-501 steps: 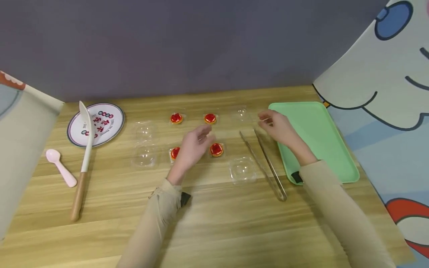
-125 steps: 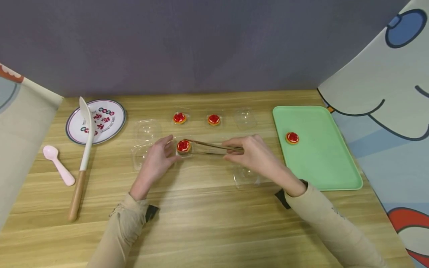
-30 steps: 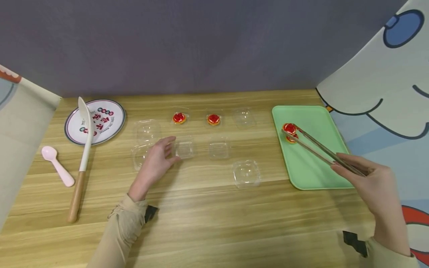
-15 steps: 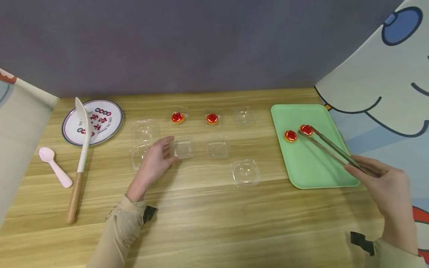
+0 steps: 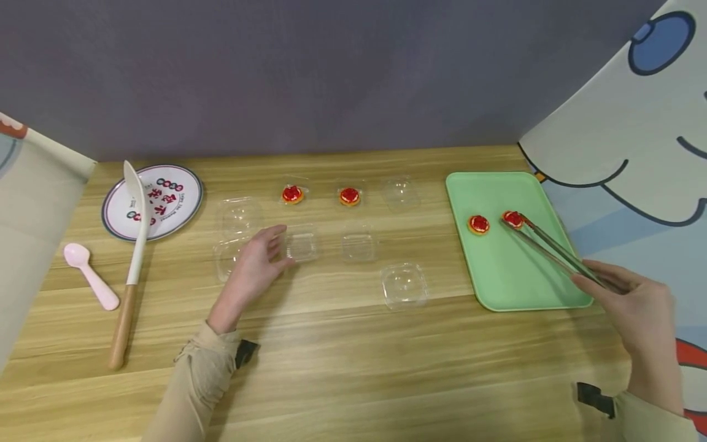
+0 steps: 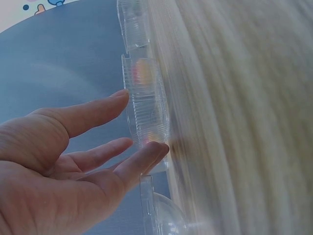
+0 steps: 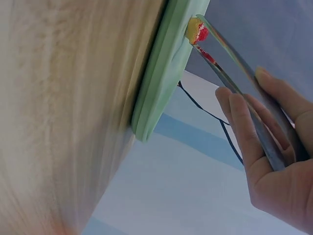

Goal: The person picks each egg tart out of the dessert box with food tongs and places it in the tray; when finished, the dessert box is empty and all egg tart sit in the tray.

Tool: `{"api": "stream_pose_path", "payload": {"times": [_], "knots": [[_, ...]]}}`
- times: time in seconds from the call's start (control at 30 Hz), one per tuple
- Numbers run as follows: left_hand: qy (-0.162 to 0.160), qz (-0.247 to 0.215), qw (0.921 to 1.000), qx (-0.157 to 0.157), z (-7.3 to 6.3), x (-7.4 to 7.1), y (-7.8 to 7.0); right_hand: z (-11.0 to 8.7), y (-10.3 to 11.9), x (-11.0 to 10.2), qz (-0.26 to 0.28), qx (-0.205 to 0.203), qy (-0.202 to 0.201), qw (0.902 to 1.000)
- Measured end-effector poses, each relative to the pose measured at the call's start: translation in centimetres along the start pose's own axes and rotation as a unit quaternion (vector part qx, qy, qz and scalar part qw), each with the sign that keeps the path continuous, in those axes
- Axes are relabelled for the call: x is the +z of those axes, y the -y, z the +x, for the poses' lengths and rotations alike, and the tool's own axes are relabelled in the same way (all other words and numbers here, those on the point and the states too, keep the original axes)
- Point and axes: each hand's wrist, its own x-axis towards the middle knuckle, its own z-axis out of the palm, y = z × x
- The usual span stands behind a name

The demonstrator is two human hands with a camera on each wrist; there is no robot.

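Observation:
My right hand (image 5: 643,307) holds metal tongs (image 5: 563,255) near their bend, over the right side of the green tray (image 5: 530,279). Their tips sit on either side of a red-topped tart (image 5: 512,220) on the tray; the right wrist view shows this tart (image 7: 196,31) between them. A second tart (image 5: 478,224) lies just left of it. My left hand (image 5: 255,264) rests by a clear plastic container (image 5: 302,245) with no tart in it. In the left wrist view, its fairly straight fingers (image 6: 142,161) touch the container's edge.
Two tarts in clear packaging, a left one (image 5: 293,194) and a right one (image 5: 350,196), stand at the back. Other clear containers include one in front (image 5: 404,286). At left are a plate (image 5: 182,209), a long wooden-handled spoon (image 5: 126,325) and a pink spoon (image 5: 94,279).
Earlier the tongs lay on the table and all the tarts were in containers. Within the last second, the tongs moved the second tart rightward, apart from the first. The left hand stayed put.

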Motion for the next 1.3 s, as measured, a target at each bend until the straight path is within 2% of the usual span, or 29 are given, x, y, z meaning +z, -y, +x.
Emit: {"api": "stream_pose_path", "payload": {"times": [0.27, 0.5, 0.67, 1.0, 1.17, 1.3], "knots": [[-0.001, 0.006, 1.0000, 0.002, -0.1, 0.0, 0.0, 0.0, -0.3, -0.2, 0.036, 0.003, -0.005, 0.9993], [-0.004, 0.011, 0.9999, 0.009, -0.1, 0.0, -0.1, -0.1, -0.5, -0.1, -0.014, 0.017, -0.016, 0.9996], [-0.006, 0.015, 0.9998, 0.011, -0.1, 0.1, -0.1, -0.1, -0.7, 0.0, 0.017, 0.017, -0.017, 0.9996], [-0.007, 0.019, 0.9997, 0.012, -0.1, 0.0, -0.2, -0.7, -0.5, -0.2, -0.018, 0.048, -0.027, 0.9983], [-0.007, 0.013, 0.9998, 0.012, 0.0, -0.2, -0.2, -0.8, -0.1, -0.2, -0.028, 0.046, -0.035, 0.9979], [-0.013, 0.015, 0.9997, 0.016, 0.2, -0.6, -0.2, -0.9, 0.5, -0.1, -0.026, 0.023, -0.038, 0.9986]]}}
